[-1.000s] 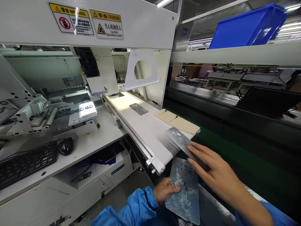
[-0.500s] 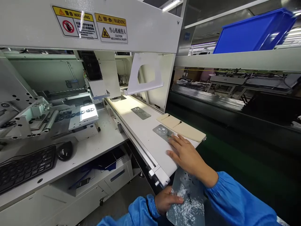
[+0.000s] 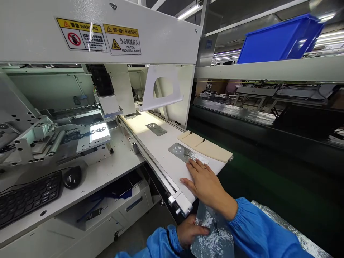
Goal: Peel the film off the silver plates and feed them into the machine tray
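Observation:
My left hand (image 3: 189, 231) is closed on a grey phone back panel (image 3: 216, 234) with a silvery, mottled surface, below the near end of the white conveyor belt (image 3: 161, 156). Its thumb lies across the panel's face, and my right forearm and hand cover the upper part. Fingers stretched out, my right hand (image 3: 208, 184) reaches over the belt's end. Its fingertips rest at the near end of another phone back panel (image 3: 181, 151), which lies flat with its round camera area facing away from me. Farther up the belt lies a third phone back panel (image 3: 156, 129), with camera holes showing.
A cream guide plate (image 3: 205, 146) with two dark screws borders the belt's right side. The white machine housing (image 3: 166, 43) hangs over the far end. Left are a mouse (image 3: 72, 177) and keyboard (image 3: 30, 197); a blue bin (image 3: 276, 41) sits on a shelf at upper right.
My right hand has shifted a little to the left, and the nearer panel on the belt has moved slightly left with it. My left hand keeps its hold. The camera view has tilted slightly.

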Motion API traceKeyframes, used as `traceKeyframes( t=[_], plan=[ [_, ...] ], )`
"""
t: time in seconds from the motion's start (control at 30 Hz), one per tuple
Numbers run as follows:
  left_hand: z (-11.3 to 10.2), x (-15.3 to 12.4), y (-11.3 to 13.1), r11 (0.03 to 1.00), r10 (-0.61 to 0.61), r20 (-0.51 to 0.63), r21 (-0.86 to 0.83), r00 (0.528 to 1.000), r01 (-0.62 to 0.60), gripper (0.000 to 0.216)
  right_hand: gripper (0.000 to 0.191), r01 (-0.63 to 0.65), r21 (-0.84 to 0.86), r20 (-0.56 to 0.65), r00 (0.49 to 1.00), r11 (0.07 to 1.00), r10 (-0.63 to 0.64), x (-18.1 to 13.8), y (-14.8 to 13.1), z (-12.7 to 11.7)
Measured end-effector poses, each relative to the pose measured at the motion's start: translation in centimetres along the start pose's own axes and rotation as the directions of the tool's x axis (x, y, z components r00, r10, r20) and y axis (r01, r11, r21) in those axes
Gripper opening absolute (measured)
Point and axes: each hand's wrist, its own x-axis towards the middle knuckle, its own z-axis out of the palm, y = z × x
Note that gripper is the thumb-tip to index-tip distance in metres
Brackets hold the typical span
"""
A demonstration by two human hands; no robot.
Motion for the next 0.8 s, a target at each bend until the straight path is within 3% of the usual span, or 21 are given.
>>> traceKeyframes(
  t=[0.47, 0.8],
  plan=[
    [0.5, -0.3, 0.7, 0.999, 0.052, 0.033, -0.009, 0.998, -0.051, 0.050, 0.069, -0.091, -0.010, 0.078, 0.993, 0.996, 0.092, 0.3, -0.8, -0.8],
    [0.2, -0.1, 0.2, 1.000, 0.016, -0.006, -0.007, 1.000, -0.016, 0.051, 0.068, -0.083, 0.014, 0.033, 0.996, 0.996, 0.082, 1.5, -1.3, -0.7]
  ],
)
